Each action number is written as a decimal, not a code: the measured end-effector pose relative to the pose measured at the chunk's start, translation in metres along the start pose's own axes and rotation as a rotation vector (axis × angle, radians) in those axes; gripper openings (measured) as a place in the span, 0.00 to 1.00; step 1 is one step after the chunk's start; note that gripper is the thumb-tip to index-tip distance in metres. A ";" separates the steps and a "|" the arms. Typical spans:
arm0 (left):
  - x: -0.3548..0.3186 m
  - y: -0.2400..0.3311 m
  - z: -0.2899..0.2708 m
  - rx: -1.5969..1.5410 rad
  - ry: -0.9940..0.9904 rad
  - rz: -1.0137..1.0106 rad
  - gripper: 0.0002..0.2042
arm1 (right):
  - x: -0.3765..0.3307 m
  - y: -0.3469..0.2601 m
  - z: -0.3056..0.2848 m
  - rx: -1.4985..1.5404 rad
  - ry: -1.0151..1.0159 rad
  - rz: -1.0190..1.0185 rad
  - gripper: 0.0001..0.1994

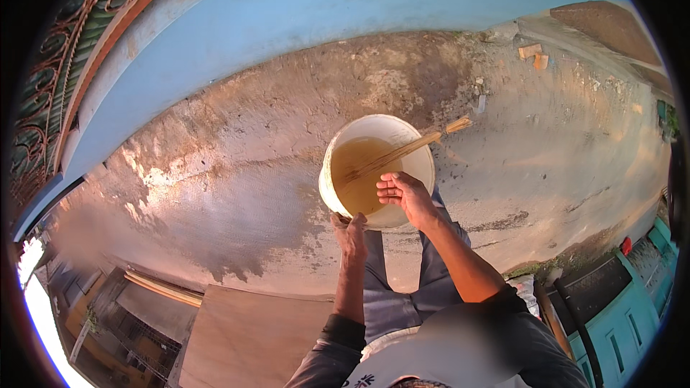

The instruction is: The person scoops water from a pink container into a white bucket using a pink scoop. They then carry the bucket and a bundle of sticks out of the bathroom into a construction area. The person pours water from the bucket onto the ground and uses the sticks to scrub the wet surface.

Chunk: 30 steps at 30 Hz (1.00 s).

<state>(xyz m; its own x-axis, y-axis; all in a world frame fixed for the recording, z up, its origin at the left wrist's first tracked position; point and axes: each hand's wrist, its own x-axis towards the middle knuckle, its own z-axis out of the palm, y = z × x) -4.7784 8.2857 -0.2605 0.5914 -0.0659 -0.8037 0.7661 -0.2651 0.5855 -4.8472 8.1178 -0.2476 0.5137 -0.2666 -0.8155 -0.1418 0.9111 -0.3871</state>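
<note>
A white bucket (pixel 415 162) holding brownish murky liquid stands in front of me above the ground. My left hand (pixel 351 233) grips its near rim. My right hand (pixel 404 194) reaches over the bucket's inside, fingers curled, near the lower end of a bundle of thin sticks like a broom (pixel 410 149). The bundle slants from the liquid up over the right rim, with its tied end (pixel 458 125) sticking out past the bucket. Whether my right hand actually holds the sticks is not clear.
Rough, stained concrete ground (pixel 237 179) spreads all around, with a light blue wall (pixel 302 7) beyond it. A flat wooden board (pixel 251 338) lies at lower left. Small wood pieces (pixel 533 54) lie at upper right. A teal structure (pixel 618 316) stands at lower right.
</note>
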 end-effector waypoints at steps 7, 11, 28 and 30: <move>-0.128 0.051 -0.008 0.389 -0.172 0.129 0.15 | 0.049 0.025 -0.034 0.619 0.193 0.081 0.13; -0.189 0.081 0.021 0.425 -0.206 0.039 0.15 | 0.055 0.051 -0.083 0.782 0.412 0.120 0.11; -0.265 0.094 0.197 0.644 -0.456 0.127 0.19 | -0.156 -0.177 -0.222 0.838 0.128 -0.425 0.18; -0.273 0.096 0.210 0.699 -0.484 0.176 0.19 | -0.113 -0.154 -0.222 0.885 0.244 -0.281 0.15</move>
<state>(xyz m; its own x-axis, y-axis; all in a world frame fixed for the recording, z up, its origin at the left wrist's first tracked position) -4.9192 8.0762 -0.0076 0.3931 -0.5215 -0.7573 0.2491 -0.7324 0.6337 -5.0710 7.9376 -0.1912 0.2268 -0.4790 -0.8480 0.7014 0.6844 -0.1989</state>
